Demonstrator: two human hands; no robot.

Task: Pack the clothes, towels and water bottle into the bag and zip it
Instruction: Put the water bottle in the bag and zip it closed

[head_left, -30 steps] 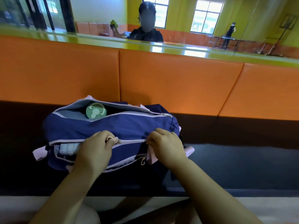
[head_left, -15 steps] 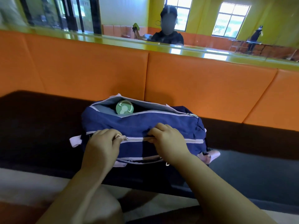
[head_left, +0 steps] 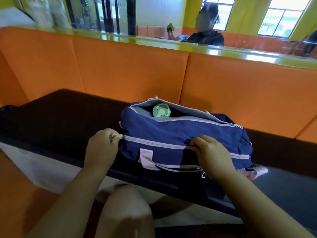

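A navy blue bag (head_left: pixel 171 134) with pale pink trim lies on a dark bench. Its front zipper (head_left: pixel 154 142) runs shut across the whole side. My left hand (head_left: pixel 101 148) pinches the zipper pull at the bag's left end. My right hand (head_left: pixel 212 155) presses the fabric along the zipper line toward the right. The top compartment gapes, and the green lid of the water bottle (head_left: pixel 161 112) shows inside it. No clothes or towels show outside the bag.
The dark bench (head_left: pixel 60 117) stands against an orange padded wall (head_left: pixel 128 74). A mirror above reflects a person in black. A pink strap end (head_left: pixel 259 171) hangs off the bag's right side. My knee (head_left: pixel 125 212) is below the bench edge.
My left hand has pulled the zipper pull leftward to the bag's end, closing the front zipper. The view has swung left, so the bag sits further right.
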